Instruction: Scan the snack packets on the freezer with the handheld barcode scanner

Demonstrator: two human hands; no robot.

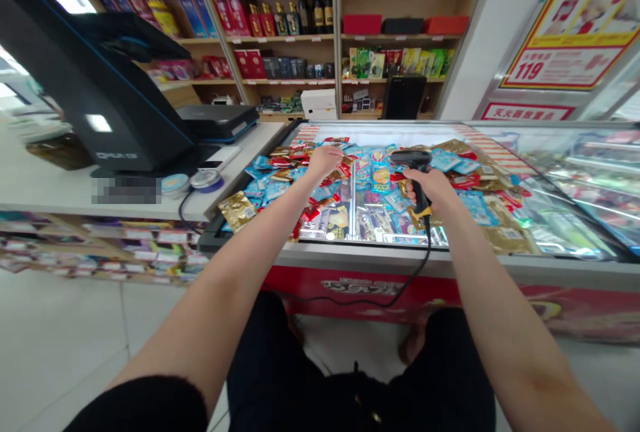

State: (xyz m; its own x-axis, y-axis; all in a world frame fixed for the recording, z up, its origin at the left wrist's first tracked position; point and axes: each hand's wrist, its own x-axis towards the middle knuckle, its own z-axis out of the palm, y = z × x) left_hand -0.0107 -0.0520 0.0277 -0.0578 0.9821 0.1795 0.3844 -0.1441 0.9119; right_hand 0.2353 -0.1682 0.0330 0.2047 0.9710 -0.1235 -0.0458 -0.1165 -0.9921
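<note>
My right hand (pixel 430 189) is wrapped around the grip of a black and yellow barcode scanner (pixel 423 204), its head pointing left over the freezer's glass top. A cable hangs from the grip. My left hand (pixel 325 162) is closed, fingers bent down at the pile of small red and blue snack packets (pixel 280 185); what its fingertips hold, if anything, is hidden. Between the hands lie several blue packets (pixel 381 177) on the glass. To the right of the scanner spreads another pile, with blue packets (pixel 477 207) and gold packets (pixel 507 237).
The glass-topped freezer (pixel 330 255) stands before my knees. A white counter (pixel 190 209) to the left carries a black checkout machine (pixel 135 99) and round tubs (pixel 207 181). The scanner cable (pixel 370 302) loops down the freezer's front. Stocked shelves (pixel 280 39) line the back wall.
</note>
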